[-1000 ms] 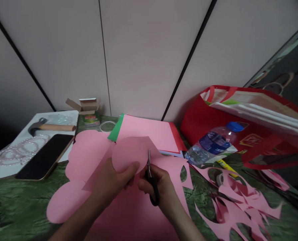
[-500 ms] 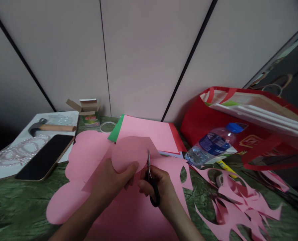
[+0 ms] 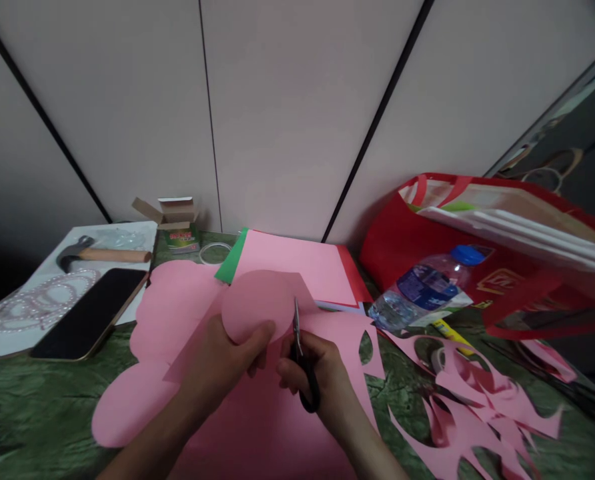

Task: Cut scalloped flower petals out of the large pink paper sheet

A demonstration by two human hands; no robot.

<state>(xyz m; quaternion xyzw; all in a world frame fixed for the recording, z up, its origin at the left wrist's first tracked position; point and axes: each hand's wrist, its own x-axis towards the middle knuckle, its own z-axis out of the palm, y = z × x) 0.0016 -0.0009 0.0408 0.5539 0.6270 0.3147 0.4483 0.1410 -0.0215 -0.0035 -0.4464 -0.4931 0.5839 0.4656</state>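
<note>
A rounded piece of pink paper (image 3: 257, 303) is pinched between the thumb and fingers of my left hand (image 3: 235, 357). In my right hand (image 3: 320, 370) is a pair of scissors (image 3: 305, 373) with black handles, its blades pointing up beside the right edge of that piece. The blades look closed or nearly so. Under both hands lies a large pink sheet (image 3: 277, 427) with a hole near its right corner. Several cut pink rounds (image 3: 177, 300) overlap to the left of my left hand.
Pink scraps (image 3: 477, 413) lie at right, near a water bottle (image 3: 422, 287) and a red bag (image 3: 402, 220). A stack of coloured paper (image 3: 297, 263) sits behind. At left are a phone (image 3: 92, 313), a hammer (image 3: 112, 255), beads (image 3: 42, 300) and an opened small box (image 3: 180, 233).
Almost nothing differs. The pink piece in my left hand has tilted very slightly, and the scissors stay at its right edge.
</note>
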